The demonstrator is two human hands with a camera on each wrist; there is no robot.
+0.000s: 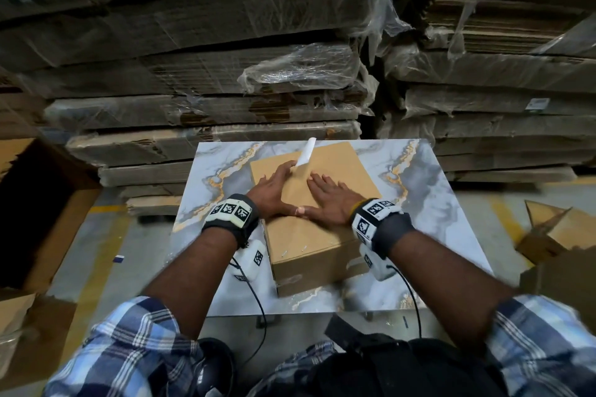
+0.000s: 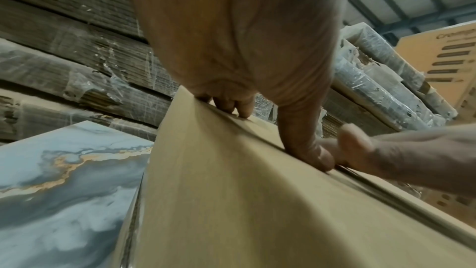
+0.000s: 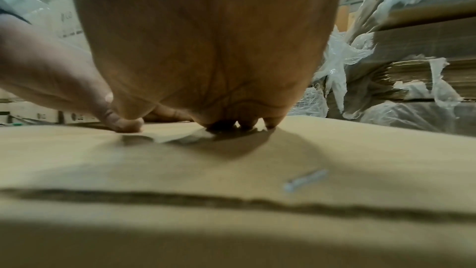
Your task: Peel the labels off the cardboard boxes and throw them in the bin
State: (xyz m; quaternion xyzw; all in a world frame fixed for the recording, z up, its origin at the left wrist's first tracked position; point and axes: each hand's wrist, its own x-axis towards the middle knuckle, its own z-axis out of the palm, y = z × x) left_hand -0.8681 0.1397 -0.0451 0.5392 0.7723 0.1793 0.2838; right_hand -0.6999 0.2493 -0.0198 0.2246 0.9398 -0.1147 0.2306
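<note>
Left hand (image 1: 271,190) lies on the cardboard box (image 1: 309,235) top, fingertips pinching the white label (image 1: 305,153), which curls up off the box near its far edge. Right hand (image 1: 332,200) lies flat beside it, fingers straight, pressing the box top, holding nothing; thumbs touch. Box sits mid-surface (image 1: 435,203), tilted slightly, reaching toward the far edge.

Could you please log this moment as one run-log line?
left hand: pinches white label | right hand: flat on cardboard box | label: partly peeled
</note>
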